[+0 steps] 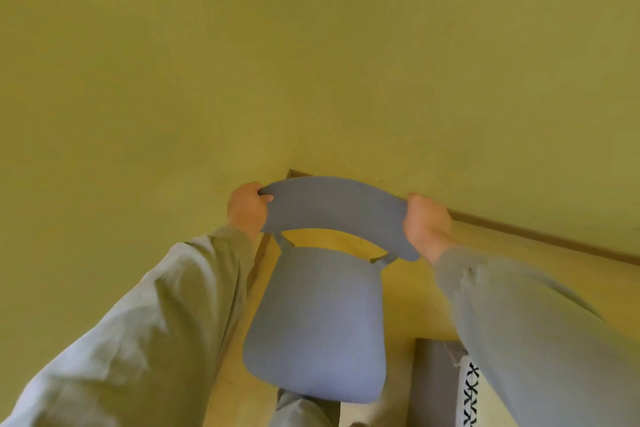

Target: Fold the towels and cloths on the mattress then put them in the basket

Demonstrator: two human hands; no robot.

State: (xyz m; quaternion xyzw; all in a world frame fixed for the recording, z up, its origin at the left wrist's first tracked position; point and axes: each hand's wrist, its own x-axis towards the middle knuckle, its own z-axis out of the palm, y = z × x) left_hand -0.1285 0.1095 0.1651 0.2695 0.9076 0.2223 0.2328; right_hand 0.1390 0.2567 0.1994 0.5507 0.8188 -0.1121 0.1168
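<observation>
A grey-blue chair (315,322) stands in the corner of the room, seen from above. My left hand (246,210) grips the left end of its curved backrest (334,210). My right hand (427,224) grips the right end of the same backrest. Both arms wear grey sleeves. No towels, cloths or basket show in this view. At the bottom right a grey mattress corner (434,381) with a white patterned cloth edge (471,395) peeks out beside my right sleeve.
Yellow-green walls (311,62) fill most of the view and meet behind the chair. A brown skirting board (540,236) runs along the wooden floor (408,302). My leg (298,409) shows below the chair seat.
</observation>
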